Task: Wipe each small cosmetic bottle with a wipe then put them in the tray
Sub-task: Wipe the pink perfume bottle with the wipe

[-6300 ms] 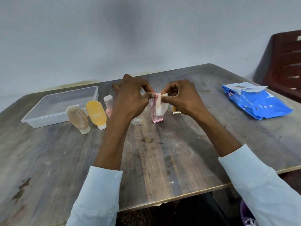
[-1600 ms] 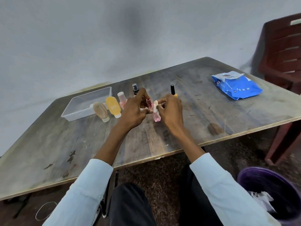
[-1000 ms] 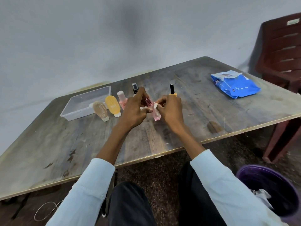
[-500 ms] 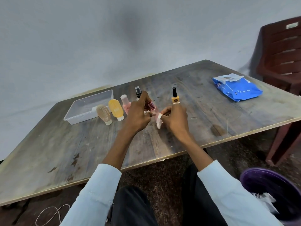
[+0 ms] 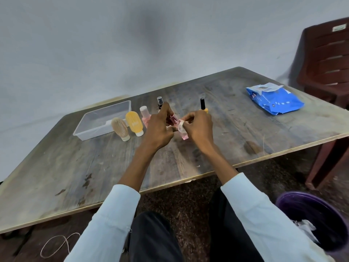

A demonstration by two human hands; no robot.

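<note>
Two hands share the work above the table (image 5: pixel 245 129): our left hand (image 5: pixel 158 129) grips the pink bottle (image 5: pixel 184 136), our right hand (image 5: pixel 198 127) pinches the wipe (image 5: pixel 181 127) against it, and a wet, slippery bottle could drop onto those standing below.

The left hand (image 5: pixel 158 129) hides most of the pink bottle (image 5: pixel 184 136) and the spray bottle (image 5: pixel 160 102) at its 12 o'clock. The right hand (image 5: pixel 198 127) covers the nail polish (image 5: pixel 203 105) base. The chair (image 5: pixel 324 59) and bin (image 5: pixel 311 222) are cut off at 3 o'clock.
</note>
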